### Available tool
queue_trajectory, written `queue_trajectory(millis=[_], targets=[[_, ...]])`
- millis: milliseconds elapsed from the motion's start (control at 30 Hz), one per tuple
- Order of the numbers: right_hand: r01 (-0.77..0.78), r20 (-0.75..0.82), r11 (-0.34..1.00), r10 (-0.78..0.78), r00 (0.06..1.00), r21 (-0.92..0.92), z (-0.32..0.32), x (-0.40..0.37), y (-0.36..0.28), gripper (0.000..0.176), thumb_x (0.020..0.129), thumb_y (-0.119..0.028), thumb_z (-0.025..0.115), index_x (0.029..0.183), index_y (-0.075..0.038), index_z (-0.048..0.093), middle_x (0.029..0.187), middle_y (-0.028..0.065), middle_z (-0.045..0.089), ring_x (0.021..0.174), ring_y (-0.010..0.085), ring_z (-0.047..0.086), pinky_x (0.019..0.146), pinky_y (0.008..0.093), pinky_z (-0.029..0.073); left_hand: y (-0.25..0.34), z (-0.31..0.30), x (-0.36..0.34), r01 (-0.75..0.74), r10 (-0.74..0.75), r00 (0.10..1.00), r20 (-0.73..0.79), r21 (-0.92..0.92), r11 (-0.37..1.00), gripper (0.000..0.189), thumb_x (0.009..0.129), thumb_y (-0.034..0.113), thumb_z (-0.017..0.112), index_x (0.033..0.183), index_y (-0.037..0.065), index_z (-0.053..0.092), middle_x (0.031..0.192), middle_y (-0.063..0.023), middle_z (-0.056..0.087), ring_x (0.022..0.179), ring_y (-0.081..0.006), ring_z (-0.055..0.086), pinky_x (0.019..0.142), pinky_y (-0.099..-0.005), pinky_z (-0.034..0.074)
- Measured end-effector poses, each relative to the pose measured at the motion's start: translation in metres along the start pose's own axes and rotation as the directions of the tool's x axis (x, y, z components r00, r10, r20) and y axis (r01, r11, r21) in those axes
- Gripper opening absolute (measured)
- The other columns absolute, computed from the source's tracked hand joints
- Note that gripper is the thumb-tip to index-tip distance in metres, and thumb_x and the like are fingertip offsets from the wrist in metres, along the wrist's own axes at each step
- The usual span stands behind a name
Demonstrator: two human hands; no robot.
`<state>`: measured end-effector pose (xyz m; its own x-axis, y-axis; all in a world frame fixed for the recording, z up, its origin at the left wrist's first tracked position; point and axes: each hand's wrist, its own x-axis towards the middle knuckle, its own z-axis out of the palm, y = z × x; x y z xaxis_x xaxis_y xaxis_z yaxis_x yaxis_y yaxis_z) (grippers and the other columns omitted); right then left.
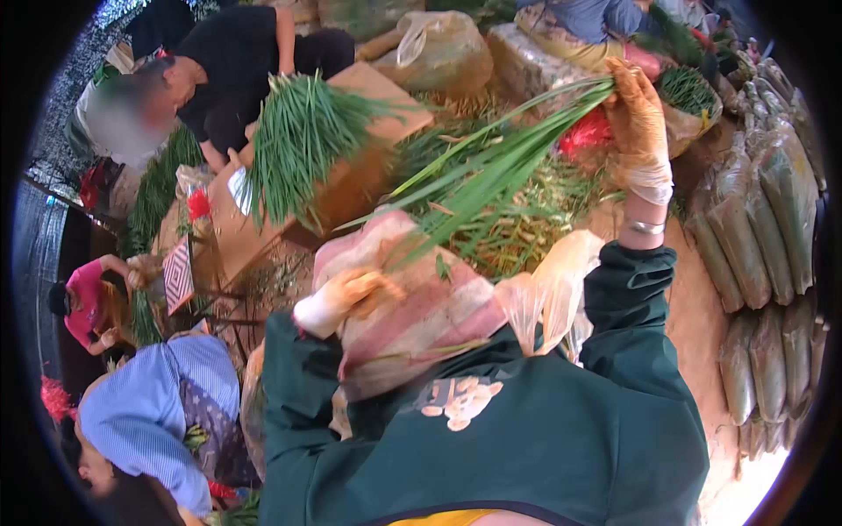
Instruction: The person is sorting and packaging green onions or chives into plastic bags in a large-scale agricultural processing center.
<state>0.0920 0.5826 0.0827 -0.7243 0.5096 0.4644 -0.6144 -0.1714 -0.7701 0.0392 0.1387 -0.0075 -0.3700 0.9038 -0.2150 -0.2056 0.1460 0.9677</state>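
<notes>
The outstretched right hand [633,114] grips the green blades [535,149] by one end, seemingly so the rest fans loose toward the striped cloth [438,320], likely draped to shield the lap; over it the left hand [364,294] hangs relaxed, holding nothing I can see.

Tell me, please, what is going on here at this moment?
The right hand, in a stained glove, holds up a bunch of long green leaves by one end. The gloved left hand is at the striped cloth, with nothing visible in its grip. Ahead, a person in black sits by a bigger bunch. Loose leaves lie in a pile, and wrapped bundles lie at the right.
</notes>
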Motion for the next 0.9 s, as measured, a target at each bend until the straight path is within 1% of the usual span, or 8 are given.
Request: queue_trajectory(millis=[200,267,333,433,533,600,633,900], targets=[[0.094,0.022,0.991,-0.092,0.996,-0.094,-0.02,0.06,-0.06,0.023,0.088,-0.014,0.064,0.107,0.0,0.062,0.093,0.0009,0.062,0.073,0.0053,0.053,0.064,0.0161,0.046,0.007,-0.052,0.014,-0.091,0.248,0.79,-0.561,0.293,0.952,0.041,0.096,0.037,0.045,0.104,0.002,0.064,0.048,0.0102,0.035,0.042,-0.0024,0.029,0.042,-0.0213,0.022],[0.151,0.12,0.985,-0.14,0.983,-0.085,-0.01,0.073,-0.073,0.023,0.088,-0.014,0.063,0.108,-0.001,0.062,0.092,0.0004,0.061,0.072,0.0051,0.052,0.064,0.0158,0.045,0.022,-0.059,0.065,-0.341,0.547,0.661,-0.513,0.444,0.829,0.033,0.088,0.011,0.061,0.118,-0.001,0.056,0.091,-0.0026,0.061,0.081,-0.0101,0.055,0.079,-0.0244,0.046],[0.127,0.267,0.986,-0.096,0.959,-0.104,0.011,0.086,-0.079,0.022,0.09,-0.014,0.062,0.108,-0.003,0.061,0.09,0.0006,0.06,0.072,0.0055,0.051,0.065,0.0163,0.043,0.081,-0.048,0.102,-0.077,0.823,0.569,-0.009,0.995,0.065,0.068,0.083,0.014,0.069,0.139,0.002,0.033,0.127,-0.0111,0.052,0.11,-0.0162,0.051,0.096,-0.032,0.041],[0.104,0.455,0.977,-0.009,0.89,-0.186,0.042,0.078,-0.087,0.024,0.087,-0.02,0.065,0.104,-0.005,0.056,0.098,0.0025,0.058,0.081,0.0086,0.052,0.072,0.0197,0.042,0.141,-0.03,0.125,-0.532,0.619,0.78,-0.094,0.423,0.734,0.061,0.092,0.028,0.053,0.142,0.003,0.029,0.14,-0.0134,0.039,0.127,-0.0237,0.04,0.104,-0.0342,0.035],[0.019,0.607,0.995,0.044,0.794,-0.097,0.068,0.08,-0.073,0.027,0.086,-0.022,0.066,0.104,-0.006,0.054,0.098,0.0024,0.056,0.085,0.0111,0.052,0.077,0.0226,0.042,0.189,-0.003,0.166,-0.745,0.69,0.646,0.325,0.465,0.479,0.052,0.1,0.035,0.032,0.141,0.002,0.03,0.146,-0.0127,0.032,0.135,-0.0256,0.032,0.107,-0.0342,0.033],[-0.03,0.698,0.998,0.066,0.713,-0.063,0.07,0.085,-0.066,0.03,0.086,-0.024,0.066,0.106,-0.006,0.053,0.098,0.0031,0.055,0.091,0.0127,0.052,0.083,0.025,0.041,0.202,0.022,0.178,-0.616,0.574,0.757,0.314,0.05,0.786,0.052,0.099,0.035,0.037,0.135,-0.002,0.037,0.138,-0.0139,0.043,0.127,-0.0278,0.043,0.106,-0.034,0.034],[-0.116,0.739,0.993,0.101,0.666,-0.03,0.088,0.077,-0.061,0.031,0.085,-0.024,0.066,0.106,-0.005,0.053,0.1,0.0038,0.055,0.093,0.0132,0.052,0.084,0.0256,0.042,0.197,0.039,0.192,-0.185,0.339,0.866,0.368,-0.395,0.9,0.052,0.096,0.032,0.047,0.132,-0.004,0.039,0.131,-0.0162,0.049,0.119,-0.0275,0.05,0.104,-0.0353,0.036],[-0.371,0.618,0.926,0.33,0.713,-0.067,0.112,0.036,-0.057,0.033,0.089,-0.025,0.062,0.113,-0.002,0.054,0.084,0.0032,0.059,0.062,0.0082,0.052,0.053,0.0237,0.042,0.194,0.069,0.172,-0.302,0.372,0.921,0.115,-0.392,0.869,0.037,0.087,0.026,0.064,0.111,-0.001,0.06,0.102,-0.0118,0.066,0.09,-0.0215,0.065,0.079,-0.0325,0.054]])
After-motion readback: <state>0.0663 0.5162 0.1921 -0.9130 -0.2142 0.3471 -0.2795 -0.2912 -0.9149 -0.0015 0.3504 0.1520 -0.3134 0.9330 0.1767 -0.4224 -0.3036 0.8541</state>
